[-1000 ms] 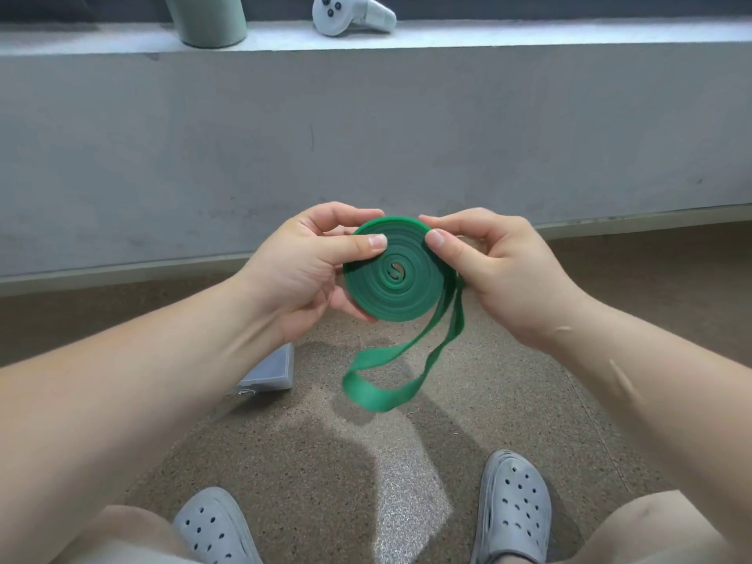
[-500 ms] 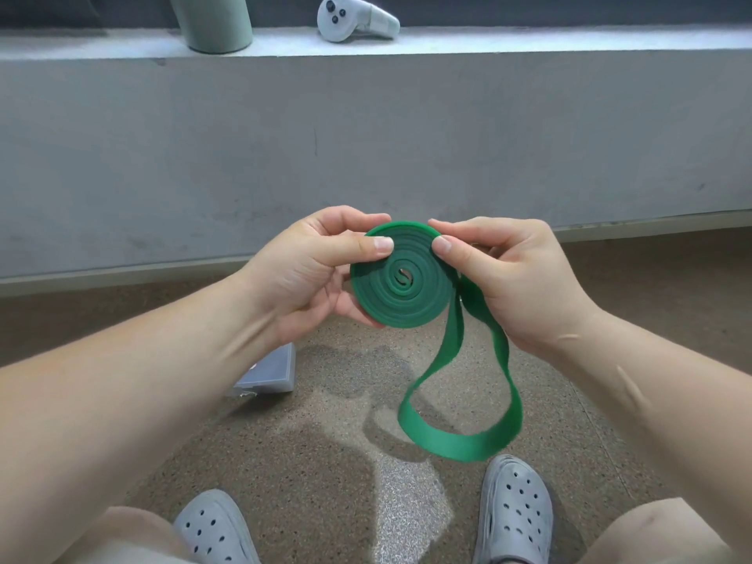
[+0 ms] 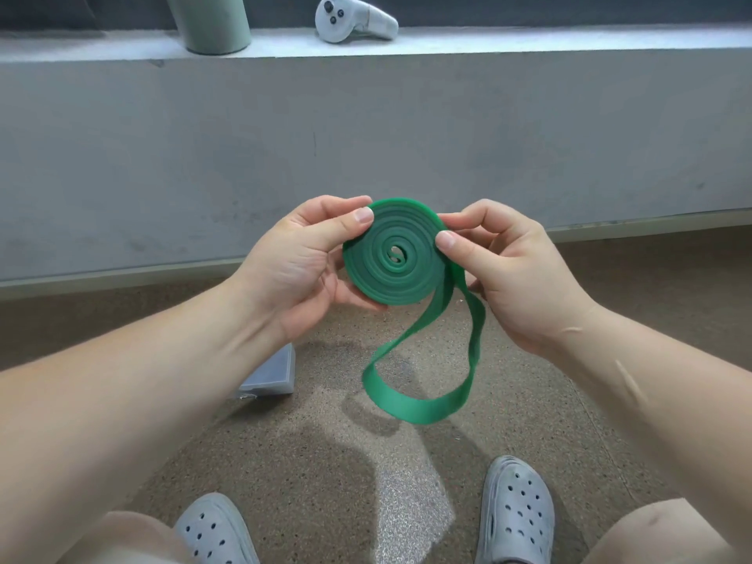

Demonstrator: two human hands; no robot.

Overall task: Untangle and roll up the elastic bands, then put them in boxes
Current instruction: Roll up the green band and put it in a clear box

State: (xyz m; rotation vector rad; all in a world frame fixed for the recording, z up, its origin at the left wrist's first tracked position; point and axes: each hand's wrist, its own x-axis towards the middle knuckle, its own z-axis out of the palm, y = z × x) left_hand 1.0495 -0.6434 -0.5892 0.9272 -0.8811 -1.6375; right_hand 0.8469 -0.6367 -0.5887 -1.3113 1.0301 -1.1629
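Watching the head feed, I logged the left hand (image 3: 293, 270) pinching the coiled green elastic band (image 3: 382, 287) at its nine o'clock edge, the right hand (image 3: 517, 278) pinching it at three o'clock, its loose tail looping toward five o'clock, and a clear box (image 3: 270, 372) on the floor at seven o'clock.

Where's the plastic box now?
Head view, left of centre: the plastic box lies on the floor, partly hidden under the left forearm, left of the loop hanging off the green band.
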